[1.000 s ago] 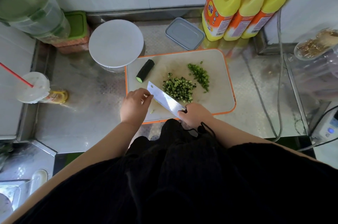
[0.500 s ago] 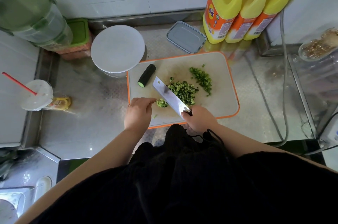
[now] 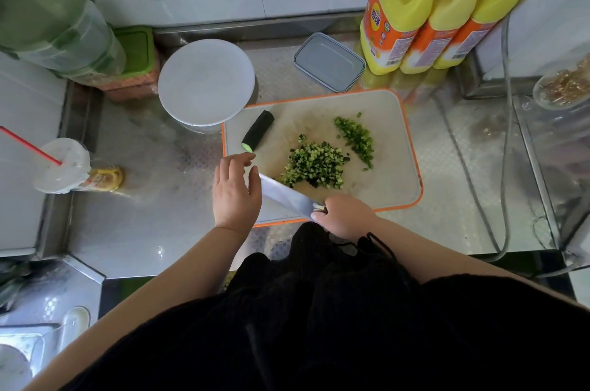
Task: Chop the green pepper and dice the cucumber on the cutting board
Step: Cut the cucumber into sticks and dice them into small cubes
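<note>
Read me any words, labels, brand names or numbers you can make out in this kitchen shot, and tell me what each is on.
Yellow bottles: orange labels carry a round logo with characters, too blurred to read; barcodes and small print are too small.
Drink cup: the yellow wrapper's print is too blurred to read.
Cutting board, knife, white round lid, grey container lid: no text visible.

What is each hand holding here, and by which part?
The right hand grips the knife by its handle, which the fingers hide. The left hand holds nothing, its fingers relaxed beside the blade.
</note>
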Available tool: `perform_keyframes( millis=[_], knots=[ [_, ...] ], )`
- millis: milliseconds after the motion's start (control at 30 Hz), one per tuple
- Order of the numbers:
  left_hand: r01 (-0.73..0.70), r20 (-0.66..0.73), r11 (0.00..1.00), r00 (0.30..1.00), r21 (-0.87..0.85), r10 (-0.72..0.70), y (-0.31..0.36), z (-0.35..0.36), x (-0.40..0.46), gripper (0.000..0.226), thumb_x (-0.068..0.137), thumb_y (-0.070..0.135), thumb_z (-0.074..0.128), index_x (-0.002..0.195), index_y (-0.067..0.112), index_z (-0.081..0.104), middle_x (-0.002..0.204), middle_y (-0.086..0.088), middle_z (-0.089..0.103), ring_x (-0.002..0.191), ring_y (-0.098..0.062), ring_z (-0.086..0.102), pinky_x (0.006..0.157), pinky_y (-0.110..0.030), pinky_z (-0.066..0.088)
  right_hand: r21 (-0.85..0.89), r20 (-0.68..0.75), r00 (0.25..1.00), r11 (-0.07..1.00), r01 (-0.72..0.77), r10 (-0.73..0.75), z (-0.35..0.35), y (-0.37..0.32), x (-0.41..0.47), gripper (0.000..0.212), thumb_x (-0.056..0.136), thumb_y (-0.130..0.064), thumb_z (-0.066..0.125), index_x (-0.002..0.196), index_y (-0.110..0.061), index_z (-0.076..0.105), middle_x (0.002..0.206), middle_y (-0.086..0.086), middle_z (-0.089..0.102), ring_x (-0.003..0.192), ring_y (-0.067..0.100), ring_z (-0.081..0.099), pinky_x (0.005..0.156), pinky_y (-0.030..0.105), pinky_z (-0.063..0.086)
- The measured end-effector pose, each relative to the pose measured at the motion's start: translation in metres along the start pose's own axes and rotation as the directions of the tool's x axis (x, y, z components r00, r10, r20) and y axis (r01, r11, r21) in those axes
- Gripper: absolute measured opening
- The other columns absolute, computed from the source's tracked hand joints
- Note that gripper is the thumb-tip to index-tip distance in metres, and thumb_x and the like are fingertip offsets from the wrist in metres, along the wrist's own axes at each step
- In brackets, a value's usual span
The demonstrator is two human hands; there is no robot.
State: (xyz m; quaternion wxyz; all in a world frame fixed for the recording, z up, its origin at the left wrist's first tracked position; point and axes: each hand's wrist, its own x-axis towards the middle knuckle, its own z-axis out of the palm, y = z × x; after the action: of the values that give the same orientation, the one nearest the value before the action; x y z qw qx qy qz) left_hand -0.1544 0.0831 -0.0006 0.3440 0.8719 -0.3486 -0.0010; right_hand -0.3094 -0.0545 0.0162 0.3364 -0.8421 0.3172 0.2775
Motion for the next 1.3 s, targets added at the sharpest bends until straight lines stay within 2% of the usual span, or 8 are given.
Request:
perform_keyframes(
  millis=[267, 500, 733, 833, 900, 1000, 1133, 1300],
  knots=[
    [0.042, 0.117, 0.999, 0.992, -0.012, -0.041, -0.01, 0.01, -0.006, 0.026, 0.095, 0.018, 0.048, 0.117, 0.01, 0.061, 0.106, -0.002, 0.063, 0.101, -0.024, 0.056, 0.09, -0.031, 0.043, 0.225, -0.125, 0.965, 0.953, -0.201, 0.233, -0.004, 0.018, 0.007, 0.037, 0.096, -0.035, 0.044, 0.067, -0.012, 0.041, 0.066, 0.003, 0.043, 0.073, 0.025, 0.049, 0.063, 0.031, 0.035],
    [0.097, 0.14, 0.991, 0.987, -0.089, -0.084, 0.004, 0.008, -0.008, 0.023, 0.094, 0.018, 0.055, 0.111, 0.016, 0.069, 0.089, 0.007, 0.071, 0.095, -0.013, 0.057, 0.082, -0.026, 0.044, 0.363, -0.253, 0.951, 0.929, -0.077, 0.178, -0.018, 0.017, -0.002, 0.04, 0.093, -0.039, 0.049, 0.066, -0.011, 0.038, 0.06, 0.002, 0.04, 0.057, 0.02, 0.041, 0.051, 0.03, 0.028],
    [0.248, 0.168, 0.954, 0.961, -0.171, -0.22, 0.006, 0.009, -0.002, 0.015, 0.084, 0.036, 0.073, 0.082, 0.021, 0.073, 0.099, 0.012, 0.058, 0.096, -0.003, 0.053, 0.078, -0.017, 0.043, 0.072, -0.48, 0.868, 0.992, -0.102, 0.124, -0.033, 0.024, -0.028, 0.052, 0.096, -0.06, 0.025, 0.088, -0.015, 0.051, 0.071, 0.003, 0.059, 0.067, 0.025, 0.059, 0.061, 0.033, 0.044],
    [0.271, 0.042, 0.945, 0.962, -0.182, -0.268, 0.0, 0.012, -0.001, 0.015, 0.083, 0.029, 0.073, 0.084, 0.016, 0.066, 0.115, 0.0, 0.046, 0.112, -0.011, 0.045, 0.096, -0.027, 0.041, -0.024, -0.539, 0.841, 0.997, -0.074, 0.049, -0.022, 0.031, -0.03, 0.049, 0.097, -0.055, 0.029, 0.092, -0.013, 0.053, 0.062, -0.001, 0.056, 0.06, 0.024, 0.059, 0.056, 0.033, 0.045],
    [0.233, -0.06, 0.956, 0.967, -0.181, -0.247, 0.001, 0.013, 0.0, 0.012, 0.086, 0.016, 0.062, 0.097, 0.01, 0.061, 0.12, -0.01, 0.046, 0.116, -0.027, 0.046, 0.1, -0.045, 0.04, -0.027, -0.538, 0.842, 0.997, -0.07, 0.044, -0.019, 0.035, -0.032, 0.046, 0.094, -0.057, 0.036, 0.093, -0.014, 0.051, 0.065, -0.002, 0.057, 0.061, 0.024, 0.059, 0.058, 0.034, 0.048],
    [0.081, -0.097, 0.993, 0.991, -0.084, -0.089, 0.01, 0.012, 0.002, 0.028, 0.092, 0.014, 0.05, 0.117, 0.005, 0.06, 0.131, -0.016, 0.046, 0.12, -0.032, 0.045, 0.105, -0.04, 0.035, -0.082, -0.527, 0.85, 0.994, -0.066, 0.013, -0.017, 0.038, -0.034, 0.046, 0.09, -0.06, 0.045, 0.1, -0.014, 0.049, 0.073, -0.001, 0.061, 0.067, 0.023, 0.062, 0.058, 0.033, 0.049],
    [-0.322, 0.346, 0.938, 0.901, 0.126, 0.263, 0.036, 0.018, 0.001, 0.053, 0.099, 0.039, 0.037, 0.147, 0.017, 0.037, 0.154, -0.011, 0.028, 0.14, -0.034, 0.024, 0.116, -0.044, 0.017, -0.085, -0.528, 0.849, 0.995, -0.048, -0.004, -0.015, 0.038, -0.034, 0.046, 0.087, -0.056, 0.055, 0.101, -0.013, 0.045, 0.075, -0.001, 0.058, 0.07, 0.024, 0.063, 0.055, 0.031, 0.043],
    [-0.571, 0.672, 0.791, 0.676, 0.22, 0.302, 0.064, 0.042, -0.001, 0.058, 0.096, 0.059, 0.016, 0.15, 0.039, 0.024, 0.162, -0.002, 0.008, 0.148, -0.034, 0.003, 0.116, -0.047, -0.001, -0.186, -0.568, 0.816, 0.982, 0.003, -0.11, -0.01, 0.036, -0.035, 0.051, 0.086, -0.053, 0.059, 0.102, -0.007, 0.048, 0.08, 0.008, 0.065, 0.074, 0.029, 0.064, 0.055, 0.032, 0.036]
  ],
)
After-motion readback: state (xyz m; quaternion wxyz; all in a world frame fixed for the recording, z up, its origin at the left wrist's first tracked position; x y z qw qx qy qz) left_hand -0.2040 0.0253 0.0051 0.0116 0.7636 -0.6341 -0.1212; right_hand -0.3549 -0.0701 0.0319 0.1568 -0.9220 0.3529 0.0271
